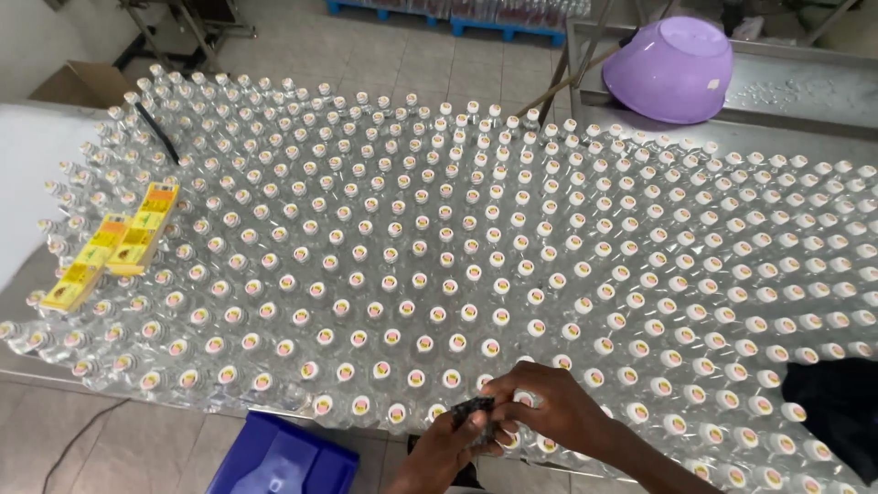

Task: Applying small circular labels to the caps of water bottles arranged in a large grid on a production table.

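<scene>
A dense field of small clear bottles with white caps (457, 247) covers a steel table. At the near edge my left hand (439, 453) and my right hand (549, 407) meet over the front row of bottles. Together they pinch a small dark, crumpled piece (476, 412), which looks like a strip or seal; what it is exactly I cannot tell. My right hand's fingers curl over the caps just behind it. Part of my left hand is cut off by the frame's bottom edge.
Two yellow label strips (137, 233) (87, 265) lie on the bottles at the left, and a black pen-like stick (157, 133) lies farther back. An upturned purple basin (672, 64) rests on a second steel table. A blue crate (283, 457) stands below the near edge. Dark cloth (837, 402) is at right.
</scene>
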